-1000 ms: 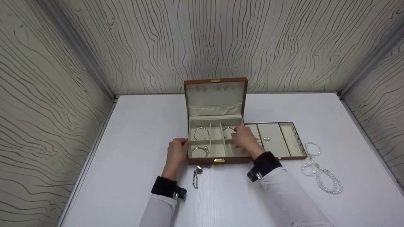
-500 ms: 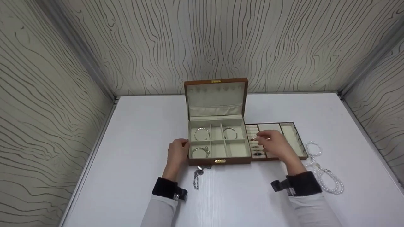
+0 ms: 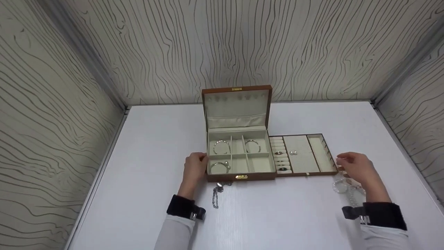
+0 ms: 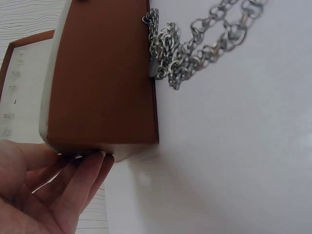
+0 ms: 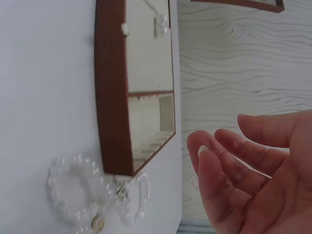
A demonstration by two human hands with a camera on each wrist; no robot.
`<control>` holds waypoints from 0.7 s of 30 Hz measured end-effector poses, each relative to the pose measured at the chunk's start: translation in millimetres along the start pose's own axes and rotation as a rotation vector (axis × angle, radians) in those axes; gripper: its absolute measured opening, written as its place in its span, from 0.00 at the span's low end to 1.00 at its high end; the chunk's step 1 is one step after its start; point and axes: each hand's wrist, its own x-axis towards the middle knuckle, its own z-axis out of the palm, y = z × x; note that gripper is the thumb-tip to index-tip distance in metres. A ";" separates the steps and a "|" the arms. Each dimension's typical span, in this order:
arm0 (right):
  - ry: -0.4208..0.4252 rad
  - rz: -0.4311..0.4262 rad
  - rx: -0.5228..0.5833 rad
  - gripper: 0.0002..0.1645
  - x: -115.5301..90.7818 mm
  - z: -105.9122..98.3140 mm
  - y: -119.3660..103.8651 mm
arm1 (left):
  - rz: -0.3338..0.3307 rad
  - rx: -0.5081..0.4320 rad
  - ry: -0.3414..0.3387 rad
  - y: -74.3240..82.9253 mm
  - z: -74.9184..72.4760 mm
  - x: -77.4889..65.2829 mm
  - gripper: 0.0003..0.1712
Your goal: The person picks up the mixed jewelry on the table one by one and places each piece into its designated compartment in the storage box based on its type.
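Observation:
A brown jewelry box (image 3: 225,178) stands with its lid up and a partitioned tray (image 3: 301,142) pulled out on its right. Fingertips of my left hand (image 3: 195,168) rest against the box's left side; the left wrist view shows them pressing on the brown wall (image 4: 102,83). My right hand (image 3: 359,168) hovers beyond the tray's right end, fingers loosely bent, nothing between them. Below it lie pearl strands (image 3: 340,186), partly hidden by the hand; the right wrist view shows a beaded bracelet (image 5: 57,192) beside the tray's corner.
Three silver bracelets, one a bangle with ball ends (image 3: 227,166), lie in the box compartments. Rings, one with a green stone (image 3: 283,169), and pearl earrings (image 3: 293,152) sit in the tray. A silver chain (image 3: 215,199) lies before the box. Patterned walls surround the table.
My right hand has moved rightward, from the box's right compartment, across the ring rolls, to above the pearl strands. The left hand has stayed at the box's side.

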 end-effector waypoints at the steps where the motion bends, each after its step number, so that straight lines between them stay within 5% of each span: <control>1: 0.001 0.017 -0.010 0.28 -0.3 -3.0 6.7 | 0.002 0.000 0.002 -0.1 0.0 -0.2 0.12; 10: -0.021 0.114 -0.233 0.32 0.6 -15.8 48.0 | 0.007 0.005 0.013 -2.3 0.0 -1.8 0.11; 21: -0.083 0.145 -0.232 0.35 8.0 -3.1 53.3 | 0.010 -0.012 0.020 -1.7 0.0 -2.7 0.11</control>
